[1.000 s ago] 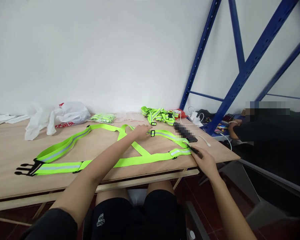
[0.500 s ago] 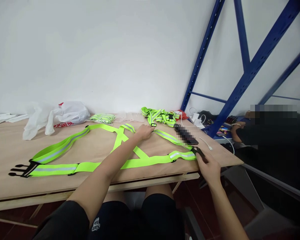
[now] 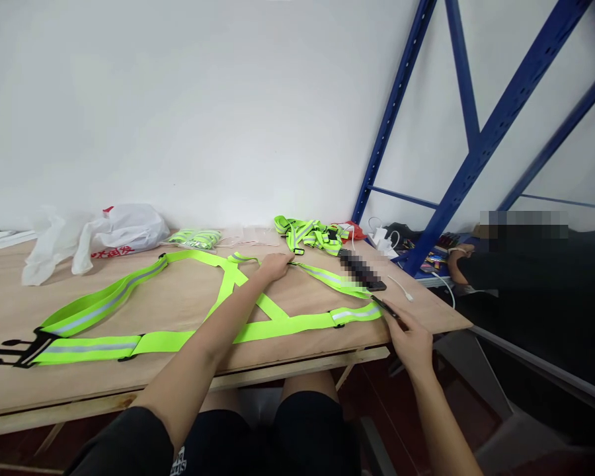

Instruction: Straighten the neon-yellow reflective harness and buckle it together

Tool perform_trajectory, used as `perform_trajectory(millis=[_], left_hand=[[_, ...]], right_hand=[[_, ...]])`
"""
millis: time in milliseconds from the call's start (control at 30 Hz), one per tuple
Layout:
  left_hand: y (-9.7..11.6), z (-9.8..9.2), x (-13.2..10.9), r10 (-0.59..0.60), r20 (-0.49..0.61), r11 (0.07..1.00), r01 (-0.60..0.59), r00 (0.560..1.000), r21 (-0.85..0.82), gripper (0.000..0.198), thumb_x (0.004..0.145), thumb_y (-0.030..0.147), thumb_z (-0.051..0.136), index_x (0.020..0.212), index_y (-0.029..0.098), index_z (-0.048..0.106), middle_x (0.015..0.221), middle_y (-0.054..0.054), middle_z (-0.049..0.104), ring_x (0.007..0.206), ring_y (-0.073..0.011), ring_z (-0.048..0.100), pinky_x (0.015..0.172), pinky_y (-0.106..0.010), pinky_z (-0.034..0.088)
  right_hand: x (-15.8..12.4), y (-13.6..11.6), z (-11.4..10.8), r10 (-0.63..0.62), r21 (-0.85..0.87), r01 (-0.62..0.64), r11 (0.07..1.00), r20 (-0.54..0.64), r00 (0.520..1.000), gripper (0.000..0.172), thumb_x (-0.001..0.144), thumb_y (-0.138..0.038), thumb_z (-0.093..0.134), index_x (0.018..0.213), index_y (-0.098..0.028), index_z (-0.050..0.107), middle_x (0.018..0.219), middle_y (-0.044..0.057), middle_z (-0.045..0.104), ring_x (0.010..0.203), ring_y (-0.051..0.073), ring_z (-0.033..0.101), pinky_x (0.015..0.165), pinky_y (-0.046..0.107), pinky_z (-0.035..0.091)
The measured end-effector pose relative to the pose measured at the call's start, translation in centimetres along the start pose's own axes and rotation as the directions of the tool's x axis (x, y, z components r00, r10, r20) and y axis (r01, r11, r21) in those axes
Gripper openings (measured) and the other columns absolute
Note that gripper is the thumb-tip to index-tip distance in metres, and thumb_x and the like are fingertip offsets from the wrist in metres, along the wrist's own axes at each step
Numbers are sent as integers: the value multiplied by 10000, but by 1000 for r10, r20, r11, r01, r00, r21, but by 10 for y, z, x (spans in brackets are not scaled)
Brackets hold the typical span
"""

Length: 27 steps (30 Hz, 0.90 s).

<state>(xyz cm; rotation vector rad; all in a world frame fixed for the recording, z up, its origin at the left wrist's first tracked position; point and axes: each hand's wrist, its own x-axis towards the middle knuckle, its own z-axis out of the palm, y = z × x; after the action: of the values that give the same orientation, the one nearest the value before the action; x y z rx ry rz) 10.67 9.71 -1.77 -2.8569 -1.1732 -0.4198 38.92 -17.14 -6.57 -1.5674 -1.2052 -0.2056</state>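
Observation:
A neon-green reflective strap harness (image 3: 129, 291) lies spread flat on the plywood table (image 3: 188, 370), with a black pronged buckle (image 3: 10, 348) at its left end. My left hand (image 3: 274, 266) reaches across the table and pinches the far strap near its black slider. My right hand (image 3: 410, 338) sits at the table's right front corner, fingers closed on the black buckle (image 3: 387, 307) at the harness's right end.
Bundled green harnesses (image 3: 310, 235) and a packed one (image 3: 196, 238) lie at the back. White plastic bags (image 3: 104, 238) sit at the back left. A dark phone (image 3: 361, 271), a charger and white cables (image 3: 384, 238) lie right. Blue racking (image 3: 456, 178) and another person's arm (image 3: 456, 261) are beyond.
The view shifted a little to the right. My left hand slid slightly back along the far strap, and my right hand stayed on the buckle at the right end.

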Motion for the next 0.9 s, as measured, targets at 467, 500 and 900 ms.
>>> perform_trajectory(millis=[467, 500, 900], left_hand=[[-7, -7, 14, -141, -29, 976, 134, 990, -174, 319, 959, 220, 454, 1113, 208, 733, 1067, -58, 764, 921, -219, 707, 823, -283, 524], [-7, -7, 14, -152, -18, 974, 147, 988, -171, 320, 954, 217, 456, 1122, 203, 728, 1051, -64, 766, 909, -221, 709, 818, -284, 526], [-24, -4, -14, -181, 37, 981, 177, 983, 84, 604, 903, 137, 462, 1492, 224, 356, 1528, -179, 422, 1310, -366, 489, 1033, -544, 412]], right_hand=[[-7, 22, 3, -269, -120, 291, 949, 166, 949, 344, 931, -406, 562, 1152, -227, 756, 1137, 101, 754, 1043, 287, 701, 931, 451, 565], [-7, 21, 3, -268, -127, 293, 948, 185, 946, 362, 929, -429, 564, 1164, -226, 750, 1149, 104, 750, 1053, 293, 697, 936, 461, 561], [-8, 26, 4, -275, -162, 308, 938, 195, 941, 455, 941, -516, 516, 1164, -197, 751, 1155, 128, 745, 1057, 309, 693, 930, 464, 561]])
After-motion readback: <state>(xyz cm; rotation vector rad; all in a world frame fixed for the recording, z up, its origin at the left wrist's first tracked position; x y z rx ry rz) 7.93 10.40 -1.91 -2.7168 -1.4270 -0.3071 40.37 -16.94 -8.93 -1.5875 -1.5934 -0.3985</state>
